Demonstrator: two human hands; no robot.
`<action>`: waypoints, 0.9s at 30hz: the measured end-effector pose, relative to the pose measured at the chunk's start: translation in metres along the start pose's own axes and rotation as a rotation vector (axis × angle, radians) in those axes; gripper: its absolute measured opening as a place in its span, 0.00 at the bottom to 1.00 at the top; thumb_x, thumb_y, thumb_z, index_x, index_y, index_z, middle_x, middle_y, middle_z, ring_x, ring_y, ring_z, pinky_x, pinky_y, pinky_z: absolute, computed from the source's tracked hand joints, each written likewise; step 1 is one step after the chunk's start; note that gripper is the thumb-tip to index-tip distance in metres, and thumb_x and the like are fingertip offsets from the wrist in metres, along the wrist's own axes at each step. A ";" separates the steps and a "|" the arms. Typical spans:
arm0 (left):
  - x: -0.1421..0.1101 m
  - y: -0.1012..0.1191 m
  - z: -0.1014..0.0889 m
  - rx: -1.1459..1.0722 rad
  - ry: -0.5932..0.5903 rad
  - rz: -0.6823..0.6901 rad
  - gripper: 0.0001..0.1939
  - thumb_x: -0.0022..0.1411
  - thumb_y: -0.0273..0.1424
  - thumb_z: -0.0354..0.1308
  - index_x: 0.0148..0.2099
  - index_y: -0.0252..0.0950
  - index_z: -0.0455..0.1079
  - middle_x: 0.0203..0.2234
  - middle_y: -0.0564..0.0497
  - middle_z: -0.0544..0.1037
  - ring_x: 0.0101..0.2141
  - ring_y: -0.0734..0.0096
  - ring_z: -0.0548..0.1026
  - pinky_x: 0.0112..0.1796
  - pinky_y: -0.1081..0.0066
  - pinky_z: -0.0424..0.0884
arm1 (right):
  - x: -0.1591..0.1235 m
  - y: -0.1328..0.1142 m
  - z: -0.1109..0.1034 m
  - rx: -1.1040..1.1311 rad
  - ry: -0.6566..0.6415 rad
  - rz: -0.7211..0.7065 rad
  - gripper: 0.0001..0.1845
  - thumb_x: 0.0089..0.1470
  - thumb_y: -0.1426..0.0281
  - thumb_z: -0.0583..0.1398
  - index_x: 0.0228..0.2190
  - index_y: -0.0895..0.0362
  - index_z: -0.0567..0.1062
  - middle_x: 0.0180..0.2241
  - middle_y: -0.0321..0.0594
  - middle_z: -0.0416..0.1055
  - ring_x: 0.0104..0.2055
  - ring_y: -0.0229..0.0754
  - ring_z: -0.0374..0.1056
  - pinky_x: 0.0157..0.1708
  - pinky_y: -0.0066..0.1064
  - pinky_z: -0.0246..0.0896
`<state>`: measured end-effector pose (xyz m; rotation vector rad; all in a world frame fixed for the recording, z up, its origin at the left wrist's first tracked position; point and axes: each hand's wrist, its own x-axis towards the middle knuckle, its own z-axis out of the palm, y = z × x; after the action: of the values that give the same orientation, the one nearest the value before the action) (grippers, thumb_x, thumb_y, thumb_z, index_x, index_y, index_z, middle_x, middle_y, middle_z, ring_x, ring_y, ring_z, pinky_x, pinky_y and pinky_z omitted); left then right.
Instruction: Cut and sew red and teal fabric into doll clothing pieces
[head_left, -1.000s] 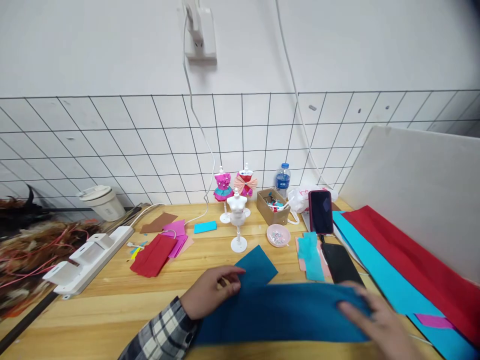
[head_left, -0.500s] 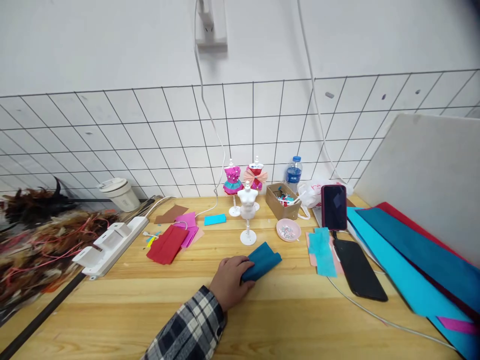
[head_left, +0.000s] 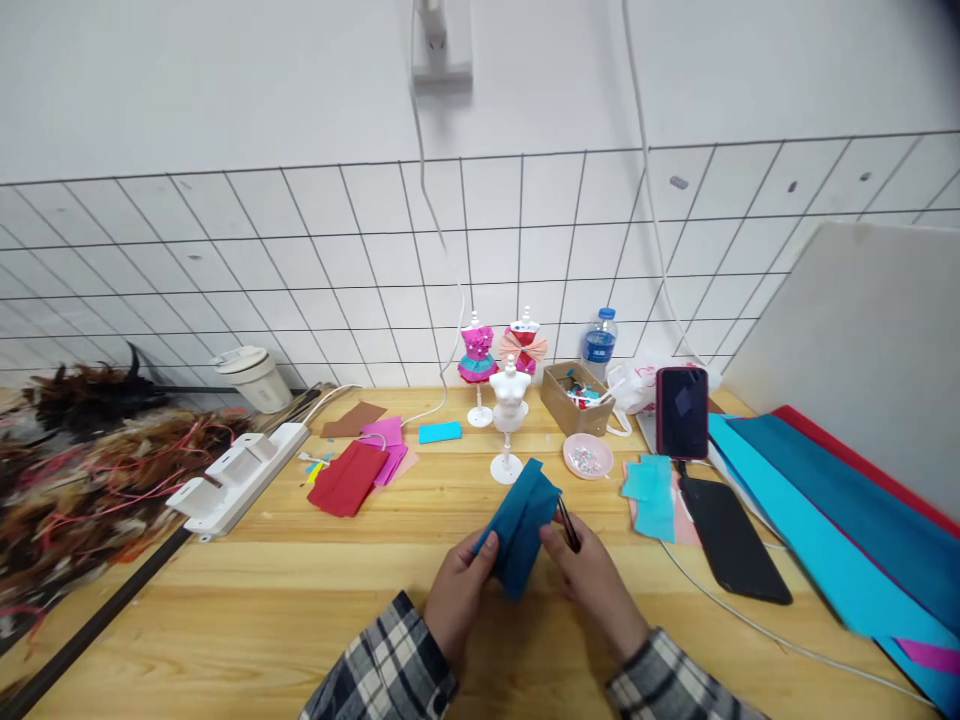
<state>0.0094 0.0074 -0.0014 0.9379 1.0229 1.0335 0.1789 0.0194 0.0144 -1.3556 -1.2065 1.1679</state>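
Note:
My left hand [head_left: 459, 590] grips a folded piece of teal crepe paper [head_left: 517, 525] by its lower left edge, thumb on top. The paper is raised off the table and partly unfolded, with a crease down its middle. On the paper's right side, my right hand [head_left: 596, 580] is closed around a slim dark tool [head_left: 568, 525] with a narrow tip, which reaches the paper's edge; its exact kind is unclear. Just behind the paper stands a bare white mini dress form [head_left: 509, 395] on a round base.
Two dressed mini forms, one pink and blue [head_left: 477, 355] and one with a peach bow [head_left: 523, 350], stand behind. Nearby are a cardboard box [head_left: 559, 402], a pink bead dish [head_left: 588, 470] and a bottle [head_left: 600, 342]. Red paper [head_left: 347, 480] lies left; phones [head_left: 735, 540] lie right.
The teal paper has been lifted from the table and partly unfolded. My right hand has come into view with the slim dark tool. The camera view has shifted slightly.

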 end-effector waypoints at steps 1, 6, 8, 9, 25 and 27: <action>-0.004 -0.002 -0.003 0.018 -0.008 0.030 0.23 0.59 0.45 0.56 0.49 0.34 0.74 0.44 0.45 0.78 0.47 0.57 0.72 0.51 0.60 0.64 | 0.002 0.001 0.015 0.010 0.000 0.000 0.23 0.45 0.54 0.62 0.37 0.59 0.74 0.26 0.38 0.72 0.29 0.44 0.68 0.27 0.32 0.63; -0.020 0.004 -0.025 0.008 -0.001 0.135 0.33 0.52 0.40 0.64 0.59 0.40 0.63 0.57 0.43 0.68 0.58 0.54 0.62 0.57 0.57 0.55 | 0.003 0.003 0.033 -0.173 -0.045 -0.072 0.17 0.49 0.57 0.60 0.37 0.55 0.71 0.33 0.40 0.75 0.34 0.46 0.70 0.35 0.34 0.64; -0.021 0.013 -0.029 0.042 -0.014 0.162 0.41 0.50 0.41 0.66 0.64 0.42 0.54 0.60 0.41 0.63 0.60 0.53 0.60 0.57 0.56 0.54 | 0.001 0.004 0.029 -0.284 -0.102 -0.098 0.15 0.50 0.58 0.60 0.37 0.54 0.72 0.32 0.39 0.75 0.34 0.46 0.70 0.35 0.34 0.63; -0.020 0.018 -0.028 0.057 -0.048 0.158 0.45 0.48 0.42 0.67 0.65 0.42 0.51 0.60 0.40 0.63 0.59 0.52 0.61 0.57 0.55 0.56 | -0.001 0.005 0.029 -0.302 -0.147 -0.106 0.15 0.50 0.58 0.60 0.38 0.53 0.72 0.33 0.39 0.75 0.34 0.46 0.70 0.35 0.34 0.62; 0.002 0.012 -0.017 -0.151 0.177 0.009 0.41 0.46 0.49 0.65 0.57 0.38 0.57 0.44 0.44 0.74 0.42 0.57 0.75 0.44 0.60 0.70 | 0.005 0.022 0.020 0.220 -0.285 0.014 0.22 0.51 0.53 0.60 0.38 0.58 0.77 0.38 0.45 0.76 0.43 0.50 0.70 0.46 0.41 0.64; 0.000 0.013 -0.015 0.005 0.179 0.045 0.46 0.40 0.42 0.71 0.58 0.39 0.54 0.43 0.45 0.74 0.41 0.58 0.75 0.42 0.61 0.71 | 0.003 0.020 0.019 0.154 -0.253 -0.050 0.20 0.51 0.54 0.60 0.34 0.57 0.78 0.36 0.44 0.75 0.42 0.49 0.69 0.45 0.40 0.63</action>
<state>-0.0075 0.0127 0.0072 0.8875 1.1567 1.1685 0.1619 0.0216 -0.0073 -1.0808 -1.2898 1.3977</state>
